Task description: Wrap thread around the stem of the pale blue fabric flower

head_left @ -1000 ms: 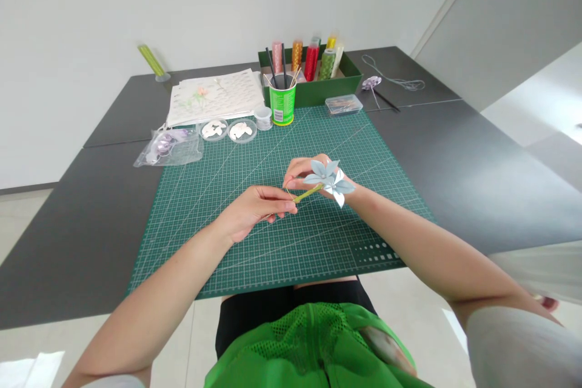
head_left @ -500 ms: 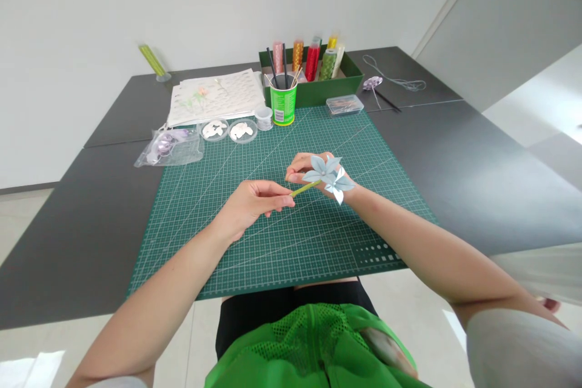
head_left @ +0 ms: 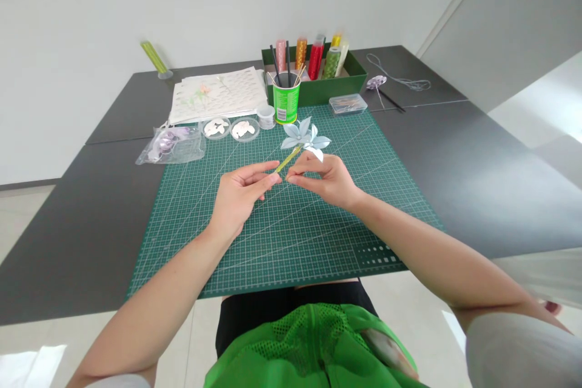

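Between the thumb and fingers of my left hand is the green stem of a flower stalk. Two pale blue flowers top the stalk, which leans up to the right over the green cutting mat. Just right of the stem, my right hand is closed in a pinch, its fingertips close to my left fingertips and partly behind the lower petals. Whatever those right fingertips hold is too small to make out.
Behind the hands stand a green cup with sticks and a dark green box of thread spools. Two dishes of white pieces, a plastic bag and paper sheets lie left; a clear case lies right.
The blue flowers have swung up and left, away from my right wrist, and the stem stands steeper. My left hand has shifted slightly left and up, with the stem still held.
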{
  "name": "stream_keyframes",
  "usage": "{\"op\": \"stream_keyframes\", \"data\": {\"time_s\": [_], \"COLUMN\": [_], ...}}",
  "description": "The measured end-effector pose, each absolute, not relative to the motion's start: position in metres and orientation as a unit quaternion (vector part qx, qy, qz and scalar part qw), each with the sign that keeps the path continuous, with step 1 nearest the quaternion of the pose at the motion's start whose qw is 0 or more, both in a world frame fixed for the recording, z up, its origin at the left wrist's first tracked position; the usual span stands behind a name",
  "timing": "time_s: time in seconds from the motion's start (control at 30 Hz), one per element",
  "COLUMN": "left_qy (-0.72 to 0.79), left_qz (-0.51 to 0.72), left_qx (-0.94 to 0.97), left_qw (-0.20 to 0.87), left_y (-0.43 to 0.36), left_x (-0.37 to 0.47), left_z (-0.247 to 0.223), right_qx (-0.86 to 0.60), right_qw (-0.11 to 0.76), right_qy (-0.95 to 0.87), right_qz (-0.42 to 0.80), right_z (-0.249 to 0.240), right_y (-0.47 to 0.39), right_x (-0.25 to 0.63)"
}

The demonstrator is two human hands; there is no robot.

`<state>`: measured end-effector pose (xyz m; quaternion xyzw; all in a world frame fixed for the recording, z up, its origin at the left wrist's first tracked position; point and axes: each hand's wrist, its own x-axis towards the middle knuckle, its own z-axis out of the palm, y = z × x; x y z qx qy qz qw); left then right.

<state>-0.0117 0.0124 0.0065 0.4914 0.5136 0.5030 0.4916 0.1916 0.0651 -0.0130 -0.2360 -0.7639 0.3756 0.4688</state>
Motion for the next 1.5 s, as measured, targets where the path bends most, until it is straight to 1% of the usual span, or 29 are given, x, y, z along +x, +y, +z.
{"op": "stream_keyframes", "data": {"time_s": [0.17,0.33,0.5,0.6,0.67,0.9,1.07,1.2,1.33,1.43,1.5], "left_qy": [0.519,0.546,0.581,0.59,0.594,0.605,0.618,0.617,0.595,0.583,0.573], "left_qz": [0.512,0.515,0.488,0.481,0.482,0.468,0.441,0.446,0.477,0.492,0.496], "left_qx": [0.505,0.53,0.553,0.562,0.561,0.571,0.589,0.582,0.547,0.521,0.511], "left_qw": [0.462,0.395,0.345,0.324,0.318,0.3,0.278,0.285,0.345,0.382,0.406], "left_y": [0.014,0.015,0.014,0.015,0.015,0.017,0.016,0.016,0.017,0.019,0.019], "left_x": [-0.013,-0.013,-0.015,-0.016,-0.016,-0.016,-0.015,-0.014,-0.016,-0.016,-0.015], "left_z": [0.001,0.002,0.005,0.006,0.006,0.007,0.01,0.01,0.006,0.003,0.003], "right_qx": [-0.24,-0.2,-0.2,-0.204,-0.193,-0.112,-0.097,-0.146,-0.246,-0.331,-0.353], "right_qw": [0.474,0.499,0.456,0.417,0.412,0.452,0.479,0.461,0.435,0.398,0.383], "right_qy": [-0.803,-0.839,-0.864,-0.876,-0.877,-0.859,-0.857,-0.866,-0.854,-0.849,-0.849], "right_qz": [0.269,0.09,-0.071,-0.131,-0.158,-0.211,-0.163,-0.13,-0.14,-0.109,-0.085], "right_z": [-0.01,-0.01,-0.011,-0.013,-0.012,-0.003,-0.001,0.003,-0.002,-0.012,-0.017], "right_y": [0.057,0.051,0.044,0.044,0.045,0.042,0.038,0.033,0.034,0.039,0.043], "right_x": [0.191,0.189,0.188,0.189,0.19,0.191,0.199,0.202,0.193,0.185,0.183]}}
